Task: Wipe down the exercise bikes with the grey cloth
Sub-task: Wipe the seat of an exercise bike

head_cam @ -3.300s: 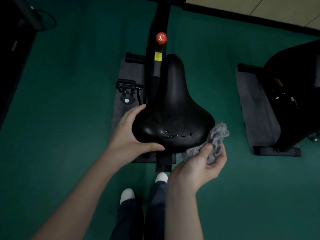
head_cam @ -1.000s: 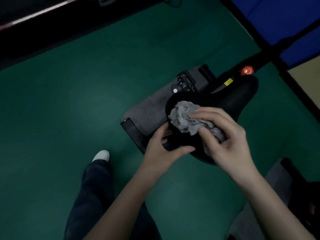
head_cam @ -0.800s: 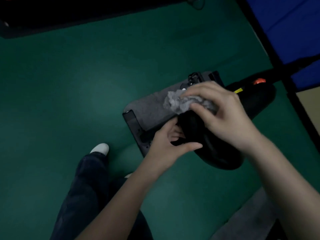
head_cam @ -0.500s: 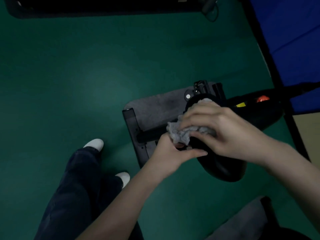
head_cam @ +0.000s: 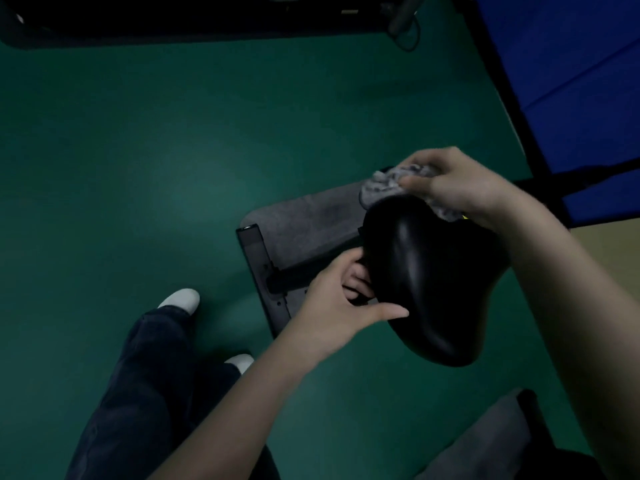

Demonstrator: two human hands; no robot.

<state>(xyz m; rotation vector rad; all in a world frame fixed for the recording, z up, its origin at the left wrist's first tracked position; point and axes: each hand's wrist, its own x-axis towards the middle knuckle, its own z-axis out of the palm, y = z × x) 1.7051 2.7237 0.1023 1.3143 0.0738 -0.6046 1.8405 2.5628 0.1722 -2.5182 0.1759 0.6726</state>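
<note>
Now, starting at the left, the person's dark trouser leg (head_cam: 149,375) and white shoe (head_cam: 181,299) stand on the green floor (head_cam: 138,168), turned side-on to the bike rather than square behind it as they were a few seconds back. Next comes the black base bar (head_cam: 258,265) lying across its grey mat (head_cam: 311,220). The left hand (head_cam: 332,299) grips the near edge of the saddle (head_cam: 433,271), thumb lying on the top and fingers curled under the rim, steadying it just as it did half a second ago. What has changed is the grey cloth (head_cam: 388,181): it was bunched against the saddle's side right by that thumb, and it now sits at the far edge, well apart from the left hand, leaving the glossy top bare. The right hand (head_cam: 453,181) has its fingers curled round the cloth and presses it onto the saddle there. The droplets that showed on the top earlier are no longer visible, though the light is dim, so I judge the top largely wiped and the stroke now working the far rim. A second mat (head_cam: 485,441) at the lower right suggests another bike remains to be done.
</note>
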